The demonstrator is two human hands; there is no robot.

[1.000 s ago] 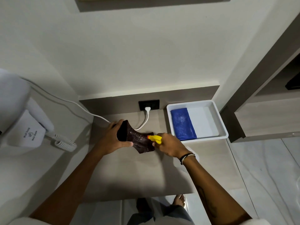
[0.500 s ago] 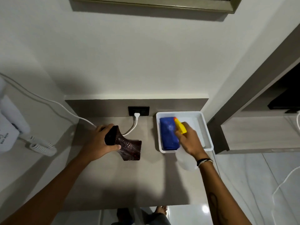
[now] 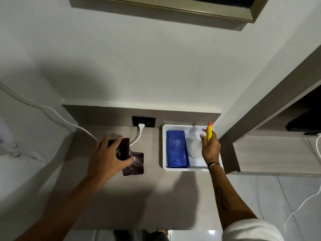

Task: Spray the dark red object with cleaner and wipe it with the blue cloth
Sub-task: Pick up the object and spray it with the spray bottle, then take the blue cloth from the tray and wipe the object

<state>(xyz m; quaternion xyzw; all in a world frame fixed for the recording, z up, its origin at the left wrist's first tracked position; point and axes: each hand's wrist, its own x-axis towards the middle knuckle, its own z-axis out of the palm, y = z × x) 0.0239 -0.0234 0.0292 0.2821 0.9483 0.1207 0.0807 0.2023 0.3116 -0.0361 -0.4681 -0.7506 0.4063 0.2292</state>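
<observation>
Pale walls close in around a grey-brown bench (image 3: 121, 202) set into a corner, with a black wall socket (image 3: 143, 121) at its back and a white plug and cable (image 3: 139, 136) running out of it. Left hand (image 3: 109, 159) is down on the dark red object (image 3: 134, 164), fingers curled over its upper end and thumb pressed against its side, a firm wrap-around grip, while the object's flared lower end rests on the bench. Over to the right hand (image 3: 210, 146): it is closed around the neck of the spray bottle (image 3: 197, 147), yellow trigger head (image 3: 209, 133) with its orange tip poking up above the fingers, index finger extended alongside it. The clear bottle body hangs below the hand, inside the white tray (image 3: 184, 168), just beside the blue cloth (image 3: 176, 148). That cloth lies folded lengthwise along the tray's left side, untouched. Whether the bottle's base is touching the tray floor cannot be told. No readable writing or labels on the bottle, the tray or the object. Dark red object and tray sit well apart, a strip of bare bench between them, one hand at each. A dark band and a light one circle the right wrist (image 3: 214, 165).
</observation>
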